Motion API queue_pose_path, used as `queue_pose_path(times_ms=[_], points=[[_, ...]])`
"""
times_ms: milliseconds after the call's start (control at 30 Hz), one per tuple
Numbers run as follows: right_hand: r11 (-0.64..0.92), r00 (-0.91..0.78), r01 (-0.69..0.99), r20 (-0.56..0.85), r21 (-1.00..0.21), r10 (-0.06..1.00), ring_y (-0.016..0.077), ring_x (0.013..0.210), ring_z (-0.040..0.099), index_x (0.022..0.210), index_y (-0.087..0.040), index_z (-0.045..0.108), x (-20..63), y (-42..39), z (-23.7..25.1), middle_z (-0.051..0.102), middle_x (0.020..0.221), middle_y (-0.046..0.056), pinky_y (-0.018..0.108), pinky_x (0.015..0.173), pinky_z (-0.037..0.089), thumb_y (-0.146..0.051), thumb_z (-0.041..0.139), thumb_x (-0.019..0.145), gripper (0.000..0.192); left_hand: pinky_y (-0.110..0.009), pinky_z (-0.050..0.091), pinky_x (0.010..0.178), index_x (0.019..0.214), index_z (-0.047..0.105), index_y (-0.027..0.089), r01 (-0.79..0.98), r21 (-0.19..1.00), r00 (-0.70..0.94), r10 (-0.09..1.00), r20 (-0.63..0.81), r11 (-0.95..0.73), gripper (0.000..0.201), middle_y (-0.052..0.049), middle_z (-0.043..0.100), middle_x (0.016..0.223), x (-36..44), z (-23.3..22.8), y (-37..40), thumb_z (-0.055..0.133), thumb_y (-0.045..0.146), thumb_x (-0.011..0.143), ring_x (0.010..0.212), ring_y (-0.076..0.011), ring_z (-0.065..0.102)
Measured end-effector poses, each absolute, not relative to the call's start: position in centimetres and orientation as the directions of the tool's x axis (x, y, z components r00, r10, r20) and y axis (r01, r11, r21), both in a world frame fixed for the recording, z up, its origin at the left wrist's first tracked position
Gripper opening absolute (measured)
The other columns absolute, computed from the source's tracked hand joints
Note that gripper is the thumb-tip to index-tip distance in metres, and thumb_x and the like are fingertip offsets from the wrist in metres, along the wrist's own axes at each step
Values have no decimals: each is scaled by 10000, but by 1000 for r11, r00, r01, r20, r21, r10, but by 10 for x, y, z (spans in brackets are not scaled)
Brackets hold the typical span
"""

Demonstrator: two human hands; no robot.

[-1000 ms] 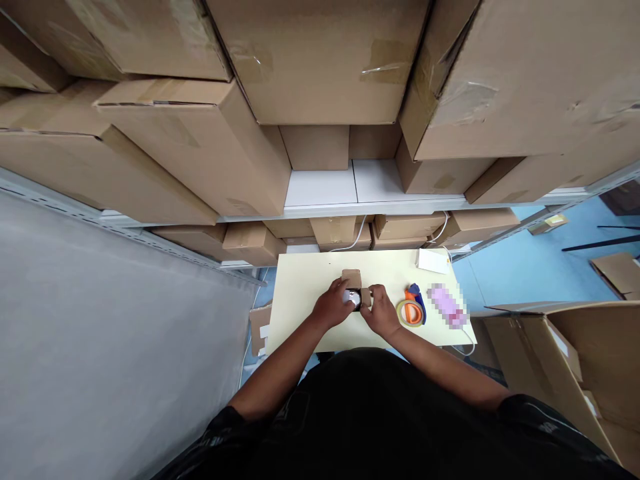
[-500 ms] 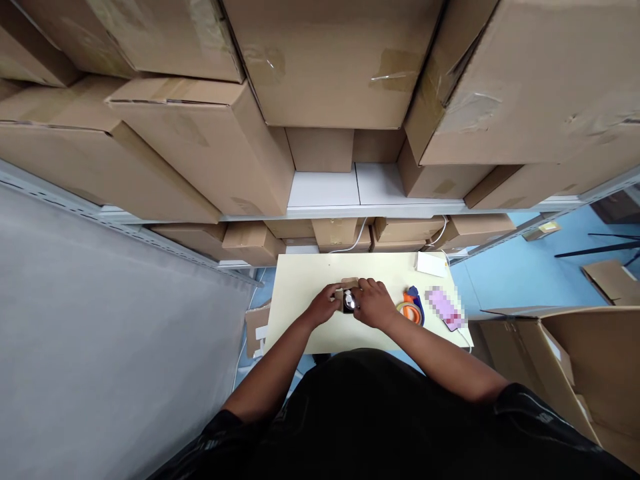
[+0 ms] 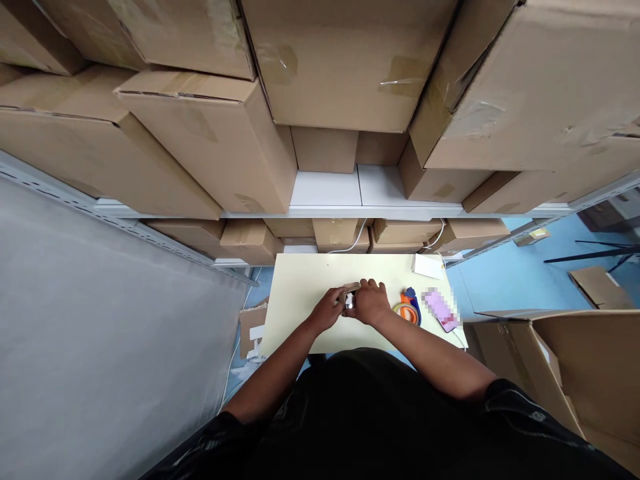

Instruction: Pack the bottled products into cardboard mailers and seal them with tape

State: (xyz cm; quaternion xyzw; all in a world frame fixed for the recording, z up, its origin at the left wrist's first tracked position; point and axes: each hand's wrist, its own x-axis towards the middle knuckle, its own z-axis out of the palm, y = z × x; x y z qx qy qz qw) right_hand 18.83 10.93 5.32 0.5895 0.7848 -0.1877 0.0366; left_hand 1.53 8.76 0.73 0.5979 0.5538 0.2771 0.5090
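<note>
On a pale yellow table (image 3: 300, 287) my two hands meet over a small brown cardboard box (image 3: 351, 288). My left hand (image 3: 329, 309) grips its left side. My right hand (image 3: 369, 303) lies over the top and right side, fingers curled on a flap. A small dark and silver item (image 3: 349, 301) shows between the hands inside the box; most of the box is hidden by my fingers.
An orange and blue tape dispenser (image 3: 409, 309) lies right of my hands, then a pink phone (image 3: 440, 309) and a white card (image 3: 427, 267). Large cardboard boxes fill the shelves (image 3: 320, 100) behind the table. An open carton (image 3: 575, 360) stands at the right.
My right hand has moved left from the box's right side onto its top, folding the flap down. The upright back flap is now lower. My left hand stays on the left side.
</note>
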Motion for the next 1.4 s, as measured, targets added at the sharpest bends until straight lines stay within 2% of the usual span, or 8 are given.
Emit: queue_pose_path(times_ms=[167,333,533,667,800,1033,1267,1400], points=[[279,-331,928,-198,-248,923,413,1231,478,1113,-246,758,186,105,50,635,1208,175,651,1108,286,-495,827,700,487,-445,443,1160,1409,580,223,369,928,289,942,-172,56,687,-117,555,1471,10,7,80,577,87,736,1356,-285,553],[300,-358,906,-163,-299,919,437,1413,374,1116,-202,758,191,96,57,539,1468,183,606,1135,332,-434,827,679,500,-490,427,1176,1568,379,253,442,896,435,881,-183,-32,1060,-146,328,1650,-1,9,72,825,186,609,1477,-359,416],[322,-382,896,-163,-305,910,438,1459,340,1087,-150,772,190,100,91,479,1550,186,599,1167,307,-450,812,693,497,-503,438,1168,1474,464,206,552,833,311,935,-168,-35,908,-191,328,1621,0,1,72,862,290,662,1485,-367,403],[316,-371,898,-141,-305,918,358,1324,508,1014,-144,776,195,111,125,551,1459,187,446,1099,416,-444,780,722,419,-530,421,1180,1488,468,233,519,853,295,947,-126,-48,920,-162,385,1589,-2,1,76,852,251,652,1471,-365,423],[286,-363,897,-192,-336,912,252,996,661,964,-160,759,202,124,159,594,1382,150,330,853,510,-456,757,736,373,-563,348,1231,1527,437,231,510,853,278,960,-39,-113,1017,-172,383,1620,-5,6,81,892,312,620,1512,-394,365],[306,-377,901,-208,-308,902,179,760,636,888,-164,735,196,141,223,638,1089,97,288,671,440,-457,745,753,322,-576,242,1275,1570,391,206,615,766,248,968,41,-189,1110,-178,337,1673,-3,28,90,904,469,621,1563,-428,259],[323,-381,900,-171,-292,909,185,726,620,819,-162,747,190,148,255,651,1036,116,292,617,411,-526,743,757,369,-612,232,1263,1569,401,203,674,730,252,964,-80,-115,1098,-185,323,1679,-5,44,95,898,389,608,1559,-453,252],[338,-390,899,-158,-279,907,198,735,631,805,-156,756,189,149,266,663,1012,125,298,638,425,-486,742,754,334,-614,251,1259,1575,389,213,622,765,274,962,-15,-165,1048,-178,326,1673,-7,61,90,883,380,666,1559,-430,258]])
